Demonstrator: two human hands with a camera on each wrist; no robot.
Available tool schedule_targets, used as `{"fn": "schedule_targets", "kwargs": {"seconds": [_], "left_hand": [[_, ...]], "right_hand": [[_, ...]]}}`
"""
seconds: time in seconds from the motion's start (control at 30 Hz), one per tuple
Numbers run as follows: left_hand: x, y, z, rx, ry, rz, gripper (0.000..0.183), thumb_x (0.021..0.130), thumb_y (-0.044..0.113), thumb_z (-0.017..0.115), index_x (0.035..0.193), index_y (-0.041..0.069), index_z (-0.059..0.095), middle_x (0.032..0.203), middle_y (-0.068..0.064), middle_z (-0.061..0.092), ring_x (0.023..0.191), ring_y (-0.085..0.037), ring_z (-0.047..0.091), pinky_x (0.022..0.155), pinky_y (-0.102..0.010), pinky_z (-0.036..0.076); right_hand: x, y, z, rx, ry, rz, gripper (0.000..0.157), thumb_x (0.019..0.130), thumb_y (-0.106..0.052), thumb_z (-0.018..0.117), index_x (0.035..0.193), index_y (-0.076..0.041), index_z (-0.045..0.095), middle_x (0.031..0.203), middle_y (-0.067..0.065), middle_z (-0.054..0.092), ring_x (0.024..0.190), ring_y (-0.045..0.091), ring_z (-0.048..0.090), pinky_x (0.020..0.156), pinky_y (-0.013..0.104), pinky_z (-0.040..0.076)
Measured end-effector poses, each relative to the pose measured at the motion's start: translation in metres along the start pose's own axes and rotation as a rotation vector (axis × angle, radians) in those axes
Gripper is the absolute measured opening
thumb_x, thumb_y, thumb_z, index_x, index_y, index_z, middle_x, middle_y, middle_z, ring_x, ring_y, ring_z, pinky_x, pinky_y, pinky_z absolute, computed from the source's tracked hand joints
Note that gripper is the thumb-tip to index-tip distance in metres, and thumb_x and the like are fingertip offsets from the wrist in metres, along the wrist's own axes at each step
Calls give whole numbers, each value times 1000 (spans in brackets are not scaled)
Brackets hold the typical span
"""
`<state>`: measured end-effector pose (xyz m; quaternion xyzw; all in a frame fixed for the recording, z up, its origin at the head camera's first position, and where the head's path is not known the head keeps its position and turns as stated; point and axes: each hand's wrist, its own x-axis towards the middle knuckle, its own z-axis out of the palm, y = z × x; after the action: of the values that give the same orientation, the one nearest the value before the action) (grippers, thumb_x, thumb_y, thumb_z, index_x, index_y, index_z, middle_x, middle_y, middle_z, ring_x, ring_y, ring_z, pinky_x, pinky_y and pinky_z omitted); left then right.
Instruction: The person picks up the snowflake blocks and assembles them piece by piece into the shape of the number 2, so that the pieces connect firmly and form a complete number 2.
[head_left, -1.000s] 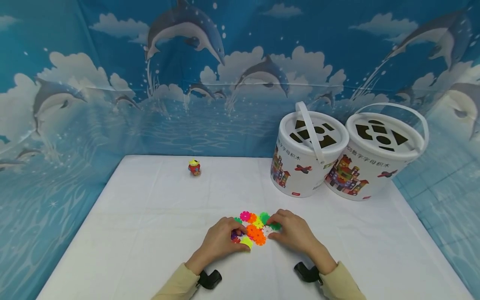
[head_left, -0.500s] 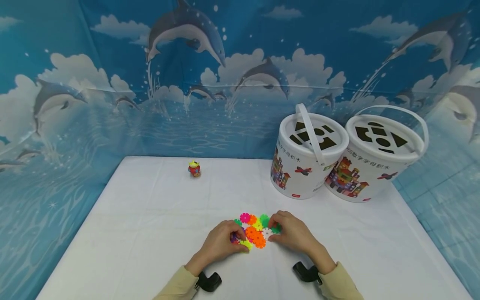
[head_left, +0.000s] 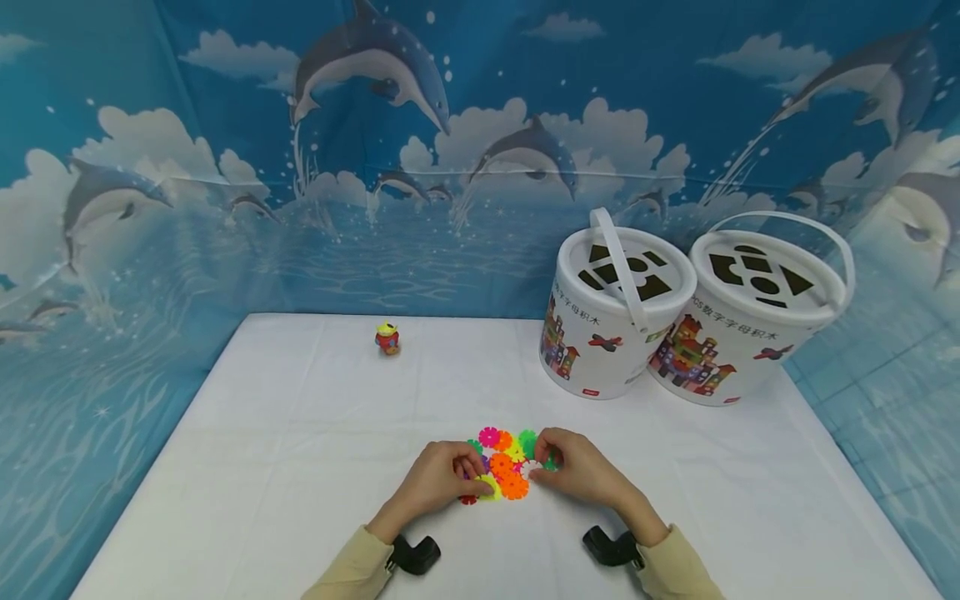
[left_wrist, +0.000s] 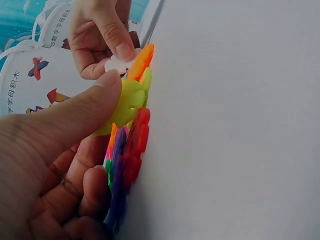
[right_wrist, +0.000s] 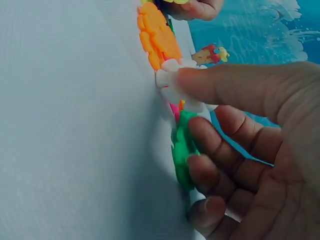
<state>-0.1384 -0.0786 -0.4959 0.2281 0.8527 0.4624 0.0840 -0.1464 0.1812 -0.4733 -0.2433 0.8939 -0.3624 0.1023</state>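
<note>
A cluster of colourful notched plastic snowflake discs lies on the white table between the two hands, with two orange discs [head_left: 513, 485] at its middle. My left hand [head_left: 435, 482] pinches a yellow disc [left_wrist: 129, 102] at the cluster's near left, thumb on its face. Just beneath that thumb in the left wrist view are a red disc [left_wrist: 136, 145] and purple discs. On the other side, my right hand [head_left: 581, 468] pinches a white disc [right_wrist: 167, 77] beside the orange ones. Its other fingers curl near a green disc [right_wrist: 184, 150]. The fingers partly hide both ends of the cluster.
Two white lidded buckets with handles, a left one [head_left: 603, 358] and a right one [head_left: 750, 354], stand at the table's back right. A small red-and-yellow toy figure [head_left: 387, 339] is at the back. A dolphin-print cloth [head_left: 337, 242] hangs behind the table.
My left thumb and fingers have shifted on the yellow disc, uncovering more of it and the red disc. My right fingers have moved slightly left onto the white disc.
</note>
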Motion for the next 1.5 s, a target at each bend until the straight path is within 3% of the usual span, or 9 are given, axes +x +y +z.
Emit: {"fn": "schedule_targets", "kwargs": {"seconds": [0.23,0.4,0.57,0.67,0.77,0.9,1.07,1.23,1.5], "left_hand": [[1,-5,-4,-88,60,23,18,73,27,83,75,17,68,63,11,60,52,-7,54,51,-23,44],[2,-4,-6,-188,123,-6,16,76,21,81,77,10,70,65,7,65,55,-10,61,54,-25,50],[5,2,-10,-424,111,-108,17,82,15,75,87,0,69,75,-5,70,66,-19,68,63,-29,55],[5,8,-14,-598,103,-165,21,85,12,73,93,-6,67,82,-13,70,71,-23,69,68,-32,55],[5,14,-19,-703,98,-198,23,85,11,72,94,-9,65,84,-16,70,71,-22,69,69,-33,55],[4,24,-23,-750,77,-208,21,86,12,71,91,-7,64,80,-14,69,67,-18,68,66,-31,55],[3,35,-24,-788,54,-232,18,86,12,71,87,-5,64,73,-11,68,61,-14,66,61,-27,54],[0,42,-21,-822,60,-255,19,85,13,71,85,-4,64,71,-11,68,60,-13,66,60,-26,54],[-1,43,-19,-809,48,-257,17,84,14,72,82,1,62,72,-13,68,59,-13,65,56,-24,53]], "right_hand": [[1,4,-1,92,12,14,20,83,-25,75,85,-15,58,70,-5,49,64,11,45,55,23,37],[2,0,-1,153,120,17,19,82,-21,76,89,-13,61,72,-4,53,64,13,49,57,22,43],[2,-8,-2,245,253,-15,18,82,-18,76,93,-10,62,77,-2,58,66,16,54,60,22,49],[2,-15,-4,306,298,-29,18,83,-15,75,94,-9,62,79,0,60,67,17,56,62,22,50],[2,-20,-4,346,319,-45,17,84,-13,74,95,-9,62,80,1,61,68,18,57,65,23,51],[4,-28,-4,376,335,-103,16,83,-10,74,94,-9,61,80,0,62,71,16,59,70,25,53],[2,-48,-6,318,339,-216,18,82,-2,73,92,-8,60,78,-1,61,70,15,57,68,28,53],[0,-48,-1,281,324,-222,19,81,-3,74,90,-11,59,76,-5,62,66,13,57,66,32,54],[-11,-79,-12,229,334,-289,17,80,5,72,84,-6,60,75,2,64,66,14,57,65,29,52]]}}
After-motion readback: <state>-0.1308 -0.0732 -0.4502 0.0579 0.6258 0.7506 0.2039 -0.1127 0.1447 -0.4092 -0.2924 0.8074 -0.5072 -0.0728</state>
